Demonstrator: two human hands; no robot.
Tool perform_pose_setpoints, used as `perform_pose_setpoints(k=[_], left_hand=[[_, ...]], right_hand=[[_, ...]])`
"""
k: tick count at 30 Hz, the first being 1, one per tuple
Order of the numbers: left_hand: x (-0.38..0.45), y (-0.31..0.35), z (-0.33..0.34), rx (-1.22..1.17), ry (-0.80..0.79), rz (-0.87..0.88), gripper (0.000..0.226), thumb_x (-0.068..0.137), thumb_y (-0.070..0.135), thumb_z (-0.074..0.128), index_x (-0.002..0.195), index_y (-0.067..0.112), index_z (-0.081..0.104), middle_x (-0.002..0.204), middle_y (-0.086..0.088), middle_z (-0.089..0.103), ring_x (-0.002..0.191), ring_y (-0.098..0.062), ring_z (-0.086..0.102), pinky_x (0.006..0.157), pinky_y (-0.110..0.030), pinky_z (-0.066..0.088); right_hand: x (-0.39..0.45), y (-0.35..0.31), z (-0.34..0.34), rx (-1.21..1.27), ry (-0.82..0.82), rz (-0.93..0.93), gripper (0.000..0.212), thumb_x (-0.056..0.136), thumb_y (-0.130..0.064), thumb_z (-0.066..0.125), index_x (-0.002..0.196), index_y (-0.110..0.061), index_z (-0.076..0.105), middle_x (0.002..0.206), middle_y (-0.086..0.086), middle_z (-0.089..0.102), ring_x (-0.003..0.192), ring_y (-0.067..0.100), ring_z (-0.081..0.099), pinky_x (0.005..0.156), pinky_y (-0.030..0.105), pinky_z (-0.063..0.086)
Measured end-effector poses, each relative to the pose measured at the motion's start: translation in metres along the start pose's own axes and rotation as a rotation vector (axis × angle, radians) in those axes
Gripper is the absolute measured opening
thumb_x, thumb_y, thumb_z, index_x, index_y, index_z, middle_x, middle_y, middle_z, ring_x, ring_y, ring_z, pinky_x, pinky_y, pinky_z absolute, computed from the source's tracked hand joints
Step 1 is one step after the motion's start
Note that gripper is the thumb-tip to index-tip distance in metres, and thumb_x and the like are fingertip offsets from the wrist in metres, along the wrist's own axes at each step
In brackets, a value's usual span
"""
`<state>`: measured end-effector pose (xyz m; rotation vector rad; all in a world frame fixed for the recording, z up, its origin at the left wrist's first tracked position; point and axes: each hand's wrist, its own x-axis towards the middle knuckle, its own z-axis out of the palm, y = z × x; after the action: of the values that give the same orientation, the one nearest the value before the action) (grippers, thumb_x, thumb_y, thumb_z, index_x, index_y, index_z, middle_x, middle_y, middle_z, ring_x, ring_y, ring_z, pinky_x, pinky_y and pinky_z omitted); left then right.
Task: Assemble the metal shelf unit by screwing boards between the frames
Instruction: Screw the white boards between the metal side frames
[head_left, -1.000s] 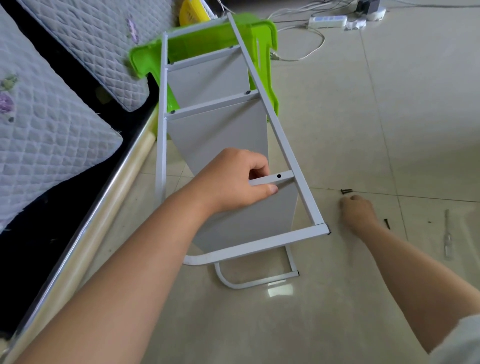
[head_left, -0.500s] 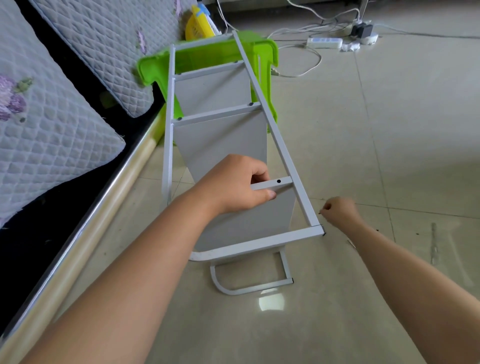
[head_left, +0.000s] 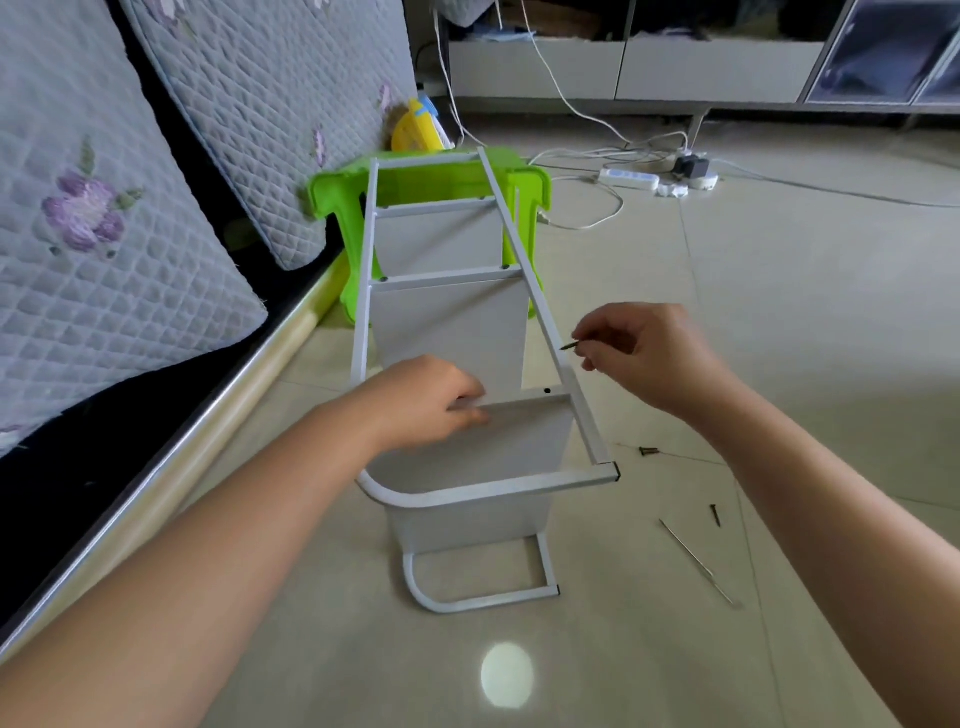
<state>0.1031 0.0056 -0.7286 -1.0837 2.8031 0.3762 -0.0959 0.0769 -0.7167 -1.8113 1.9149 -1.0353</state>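
Head: screw beside frame rail.

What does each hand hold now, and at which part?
The right hand pinches a screw at its head end, tip toward the frame. The left hand grips the frame's crossbar, left of its hole.

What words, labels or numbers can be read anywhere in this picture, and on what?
None can be read.
Yellow object behind the green stool: blue marks, too blurred to read.
Power strip: blue marks, too small to read.
Shelf frame, boards, screws: no text.
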Motion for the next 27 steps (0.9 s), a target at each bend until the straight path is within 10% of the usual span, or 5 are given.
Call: perform_pose_setpoints(k=[11,19,27], left_hand=[[-0.016,-0.022,0.013,0.072,0.202,0.107,0.065,0.081,0.052,0.021,0.109,0.01,0.062,0.118,-0.003,0.062,0.137,-0.017,0.033,0.105,-0.025,0.031],[-0.019,-0.022,0.017,-0.032,0.242,0.068,0.049,0.089,0.044,0.039,0.105,0.004,0.063,0.118,-0.005,0.062,0.139,-0.012,0.028,0.101,-0.015,0.02],[-0.021,-0.025,0.019,-0.096,0.29,0.024,0.034,0.09,0.034,0.056,0.103,0.003,0.065,0.117,-0.006,0.061,0.135,-0.008,0.032,0.094,-0.015,0.027]], right_hand=[[-0.001,-0.016,0.005,-0.468,-0.274,-0.246,0.02,0.089,-0.006,0.051,0.098,-0.005,0.069,0.096,0.006,0.068,0.09,0.023,0.06,0.073,0.024,0.038],[0.003,-0.032,0.007,-0.704,-0.423,-0.195,0.024,0.092,-0.008,0.04,0.104,-0.014,0.061,0.103,0.001,0.058,0.097,0.02,0.053,0.077,0.028,0.044],[0.006,-0.047,0.018,-0.922,-0.509,-0.198,0.02,0.084,0.002,0.039,0.092,-0.009,0.055,0.088,0.002,0.044,0.078,0.021,0.042,0.046,0.019,0.023]])
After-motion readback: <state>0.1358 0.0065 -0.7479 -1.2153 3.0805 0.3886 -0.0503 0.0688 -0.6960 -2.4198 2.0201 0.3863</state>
